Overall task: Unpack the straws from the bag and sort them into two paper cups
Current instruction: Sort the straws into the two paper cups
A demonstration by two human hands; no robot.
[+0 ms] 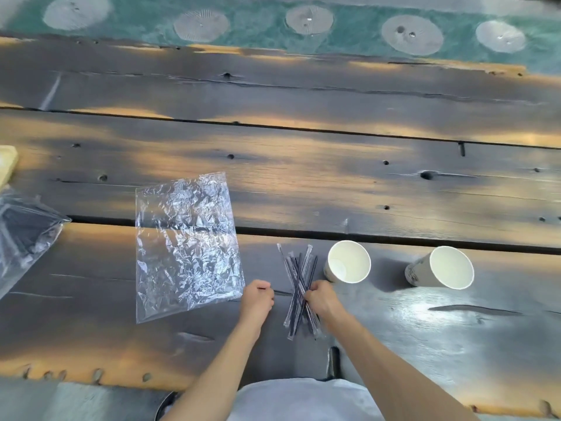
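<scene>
The wrapped straws (299, 288) lay crossed on the table (394, 183) beside the nearer cup (349, 262); the right hand (321, 300) pinched them mid-length (light, slick sleeves, likely to slide), the left hand (256, 299) curled, holding nothing I could see

We're looking at 2 paper cups (349, 262) (441, 268) standing on the worktop (394, 192), 2 clear plastic bags (186, 247) (22, 235) lying flat, 1 loose pile of wrapped straws (299, 287), too tangled for counting, and 2 hands (257, 297) (322, 299) showing.
</scene>
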